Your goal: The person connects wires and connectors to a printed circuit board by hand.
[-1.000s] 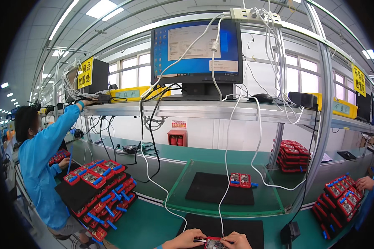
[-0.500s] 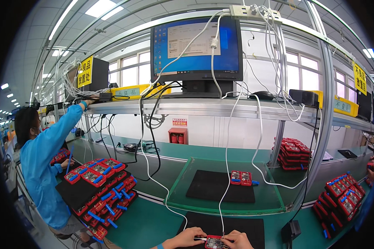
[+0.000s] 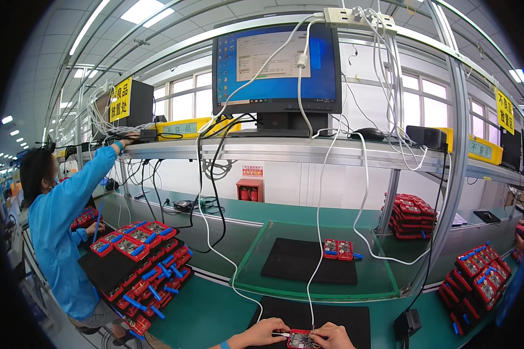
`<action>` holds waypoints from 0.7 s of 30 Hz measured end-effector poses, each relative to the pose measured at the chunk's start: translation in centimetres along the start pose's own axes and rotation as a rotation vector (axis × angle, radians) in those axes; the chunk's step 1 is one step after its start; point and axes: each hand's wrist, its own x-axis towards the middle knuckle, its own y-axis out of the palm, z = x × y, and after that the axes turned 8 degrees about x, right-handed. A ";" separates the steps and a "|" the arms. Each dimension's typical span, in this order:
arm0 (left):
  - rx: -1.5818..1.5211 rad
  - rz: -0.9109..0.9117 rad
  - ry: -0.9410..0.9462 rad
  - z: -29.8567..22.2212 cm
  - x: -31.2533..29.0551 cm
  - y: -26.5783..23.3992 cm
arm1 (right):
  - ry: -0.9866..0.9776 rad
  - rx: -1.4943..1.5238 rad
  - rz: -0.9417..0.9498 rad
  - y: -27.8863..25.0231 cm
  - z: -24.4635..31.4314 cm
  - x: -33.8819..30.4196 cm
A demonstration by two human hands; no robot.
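A circuit board in a red frame (image 3: pixel 302 339) lies on a black mat (image 3: pixel 337 317) at the lower edge. My left hand (image 3: pixel 264 334) pinches the white plug of a cable (image 3: pixel 282 334) against the board's left side. At the upper right corner of the board, my right hand (image 3: pixel 330 336) has its fingers closed round the end of a second white cable (image 3: pixel 310 296), which hangs from above. Whether either plug is fully seated is too small to tell.
Stacked red-framed boards (image 3: pixel 151 273) with blue tabs stand at left, another stack (image 3: pixel 477 279) at right. A monitor (image 3: pixel 276 70) sits on the shelf above. Beyond my hands, a red-framed board pair (image 3: pixel 338 250) rests on a mat. A co-worker in blue (image 3: pixel 58 232) reaches up at left.
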 end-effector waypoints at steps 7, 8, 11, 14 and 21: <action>-0.022 0.017 0.002 0.1 0.3 -0.1 | 0.034 0.005 -0.011 0.0 -0.1 0.0; -0.017 0.011 0.000 0.0 0.2 -0.1 | 0.019 -0.005 -0.010 0.0 0.0 0.0; 0.003 0.013 -0.015 -0.2 0.0 -0.2 | 0.005 -0.002 -0.010 0.0 0.1 0.1; -0.008 0.016 -0.010 0.0 0.2 -0.3 | 0.014 -0.002 -0.009 0.1 -0.2 0.2; -0.009 0.018 -0.011 0.0 0.0 -0.3 | 0.004 -0.004 -0.010 0.1 -0.1 0.1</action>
